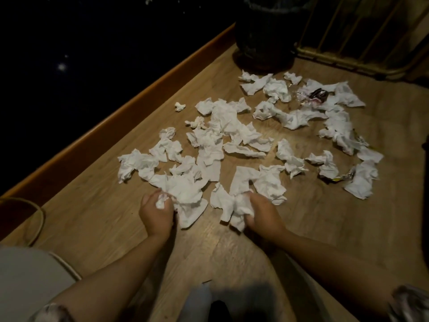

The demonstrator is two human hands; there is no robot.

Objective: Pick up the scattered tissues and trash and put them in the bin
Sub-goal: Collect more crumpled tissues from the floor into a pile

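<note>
Gathering step in hand, at the near edge of the litter. Left hand (156, 211) curled around a small wad of tissue (160, 202), fingers also touching the larger crumpled sheet (188, 198) beside it. Right hand (262, 211) clenched on another bunched tissue (236, 211). Hands apart, both low on the floor (232, 256). Scattered tissues (222, 126) spread widely beyond them; dark wrapper (319, 94) and other small trash lying among the far sheets. Bin (264, 36) standing well apart at the far end, just past the spread. Judged early: most litter not yet collected. Next move calls for lifting both handfuls and carrying them across to the bin, without dropping loose pieces. Surface: wood-grain floor, dimly lit. Wooden skirting (130, 108) along the left, slatted rail (362, 40) at far right, cable (38, 219) near left.
</note>
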